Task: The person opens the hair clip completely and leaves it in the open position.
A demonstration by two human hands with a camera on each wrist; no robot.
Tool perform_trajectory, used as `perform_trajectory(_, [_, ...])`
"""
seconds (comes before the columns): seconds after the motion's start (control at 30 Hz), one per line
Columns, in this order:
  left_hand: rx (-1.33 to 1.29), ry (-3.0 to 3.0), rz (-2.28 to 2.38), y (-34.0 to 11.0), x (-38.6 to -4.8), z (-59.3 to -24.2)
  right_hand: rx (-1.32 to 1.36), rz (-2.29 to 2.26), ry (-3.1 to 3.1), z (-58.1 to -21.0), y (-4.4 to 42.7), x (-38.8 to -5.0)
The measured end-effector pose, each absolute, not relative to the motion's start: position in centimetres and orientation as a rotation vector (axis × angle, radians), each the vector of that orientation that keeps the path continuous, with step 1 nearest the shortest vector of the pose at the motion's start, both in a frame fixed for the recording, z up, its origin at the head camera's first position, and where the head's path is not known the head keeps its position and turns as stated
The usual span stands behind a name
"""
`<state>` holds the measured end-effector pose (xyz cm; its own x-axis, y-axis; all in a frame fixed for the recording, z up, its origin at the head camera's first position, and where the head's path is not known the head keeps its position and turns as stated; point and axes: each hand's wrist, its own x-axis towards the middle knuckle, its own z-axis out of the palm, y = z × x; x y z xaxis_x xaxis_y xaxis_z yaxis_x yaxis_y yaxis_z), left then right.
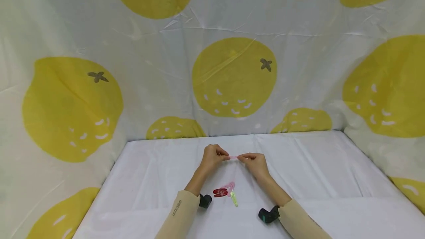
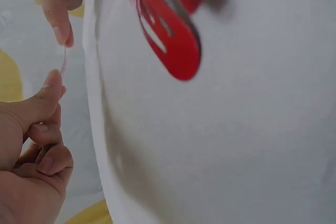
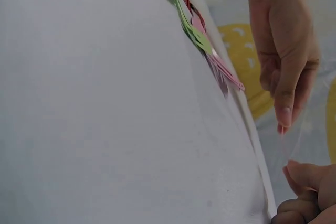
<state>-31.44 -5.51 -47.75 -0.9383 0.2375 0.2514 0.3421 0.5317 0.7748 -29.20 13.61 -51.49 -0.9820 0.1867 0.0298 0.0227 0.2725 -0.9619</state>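
Observation:
Above the table, a thin pink hair clip (image 1: 233, 157) is stretched between both hands, seen nearly edge-on. My left hand (image 1: 212, 158) pinches its left end between thumb and forefinger. At the other end, my right hand (image 1: 255, 163) pinches it the same way. The fingertips hide both ends of the clip, so whether it is open cannot be told. Nearer the body lies a small group of hair clips: red clips (image 2: 176, 45), pink ones (image 1: 231, 185) and a light green clip (image 3: 190, 30), touching or overlapping.
A white cloth (image 1: 159, 180) with creases covers the table. Behind it and at both sides hang white curtains (image 1: 149, 65) printed with large yellow lemons. Black wrist cameras (image 1: 269, 215) sit below both hands, by the beige sleeves (image 1: 184, 209).

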Motion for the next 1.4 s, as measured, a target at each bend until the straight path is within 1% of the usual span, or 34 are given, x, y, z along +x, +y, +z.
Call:
perform_trajectory(0.17, [-0.538,-2.674,-1.33,-6.1,-32.6,-48.2,-0.174,1.721,-2.421,-51.9,13.0,-30.4])
perform_trajectory(0.33, [-0.482,-2.748,-1.265,-6.4,-33.2,-48.8,-0.092,1.624,-2.462,-52.1,12.2,-30.9])
perform_trajectory(0.57, [-0.597,-2.775,-1.061,-6.1,-33.5,-49.3,-0.018,1.512,-2.475,-51.8,12.2,-30.8])
perform_trajectory(0.77, [-0.535,-2.799,-1.101,-6.0,-33.2,-49.2,0.006,1.522,-2.481,-52.1,12.4,-30.8])
perform_trajectory(1.4, [-0.535,-2.753,-1.184,-6.1,-33.4,-49.2,-0.021,1.496,-2.474,-52.1,12.7,-31.1])
